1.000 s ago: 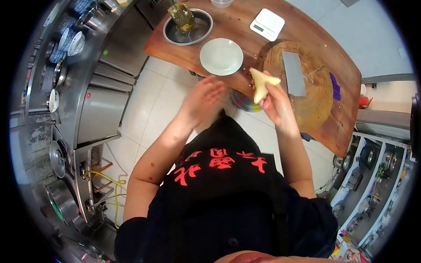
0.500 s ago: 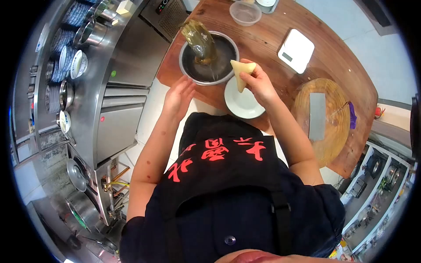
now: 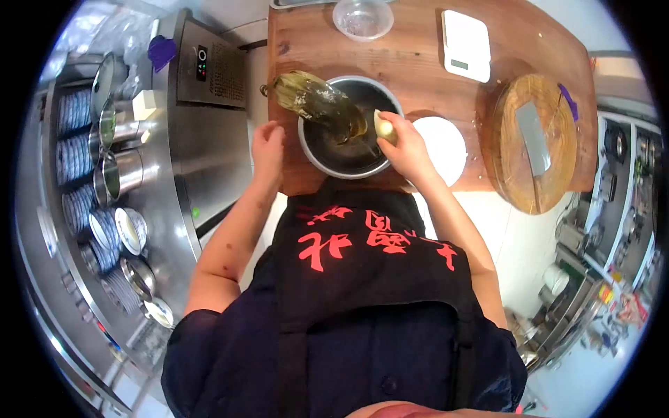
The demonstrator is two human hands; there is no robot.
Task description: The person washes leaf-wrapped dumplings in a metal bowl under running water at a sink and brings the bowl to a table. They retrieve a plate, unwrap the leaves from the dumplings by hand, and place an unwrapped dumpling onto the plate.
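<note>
My right hand (image 3: 405, 145) is closed on a pale yellow-white piece (image 3: 385, 128) at the right rim of a metal bowl (image 3: 311, 157). Long green-brown leaves (image 3: 317, 101) stand in that bowl, leaning left over its rim, with dark liquid around their lower ends. My left hand (image 3: 267, 145) is off the table's left edge, left of the bowl, its fingers curled in; I see nothing in them. A white plate (image 3: 446, 150) lies just right of the bowl, partly behind my right hand.
On the wooden table (image 3: 418, 63) are a clear plastic bowl (image 3: 362, 19), a white scale (image 3: 465, 45) and a round chopping board (image 3: 512, 157) bearing a cleaver (image 3: 534, 139). A steel counter (image 3: 164, 174) with stacked bowls (image 3: 74, 146) runs along the left.
The view has turned and shifted towards the metal bowl. My right hand has carried the pale piece from above the plate to the bowl's rim. My left hand's fingers have curled in.
</note>
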